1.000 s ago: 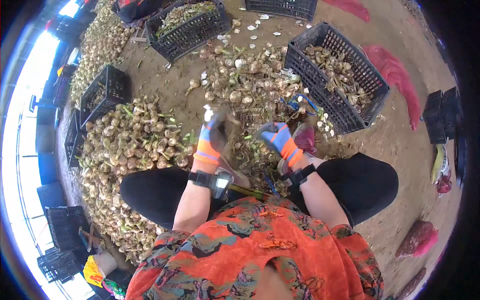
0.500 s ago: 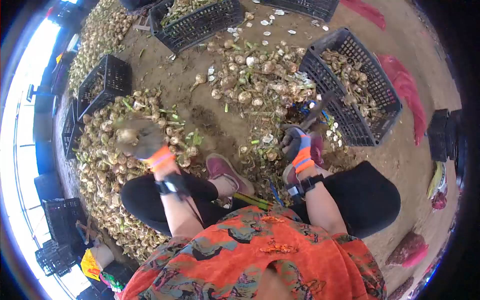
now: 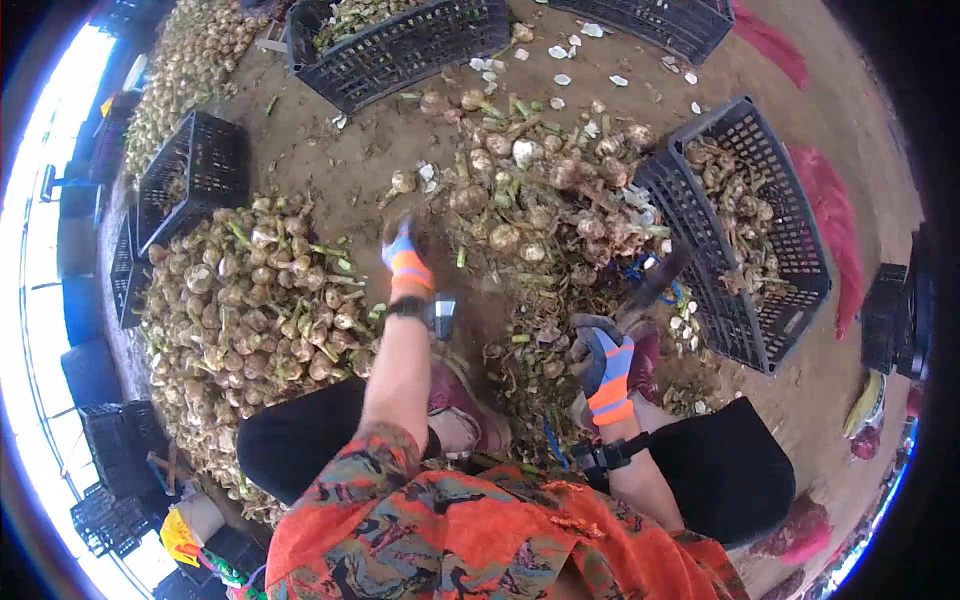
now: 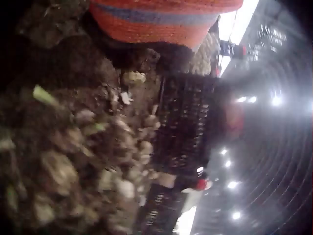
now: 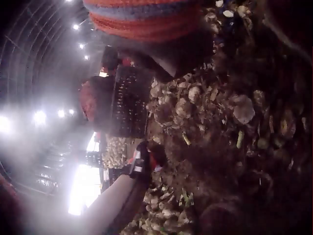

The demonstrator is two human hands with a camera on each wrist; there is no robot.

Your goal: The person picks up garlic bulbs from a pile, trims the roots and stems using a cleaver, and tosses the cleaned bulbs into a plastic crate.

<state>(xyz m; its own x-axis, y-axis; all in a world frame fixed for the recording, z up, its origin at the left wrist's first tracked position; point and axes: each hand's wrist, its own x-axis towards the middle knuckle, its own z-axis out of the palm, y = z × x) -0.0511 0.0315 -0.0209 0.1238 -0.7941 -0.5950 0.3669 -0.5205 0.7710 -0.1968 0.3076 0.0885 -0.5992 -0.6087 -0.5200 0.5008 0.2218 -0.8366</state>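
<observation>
My left hand, in a dark-palmed glove with a blue and orange back, reaches forward over bare soil between two heaps of garlic. Its fingers are blurred and no bulb shows in them. A lone garlic bulb lies just ahead of it. My right hand, gloved alike, grips a knife with a broad dark blade pointing up and right. The handle is hidden in the fist. Beyond the blade lies the middle garlic heap, partly with long stalks. The left garlic heap is larger.
A black crate with garlic stands close right of the knife. Other black crates stand ahead, one at the left. Pink net sacks lie at the right. Cut stalks and peelings litter the ground between my shoes.
The left hand went from near the right hand to over the left heap with a bulb, then back to the middle without it in sight. The right hand moved right and lower, keeping the knife.
</observation>
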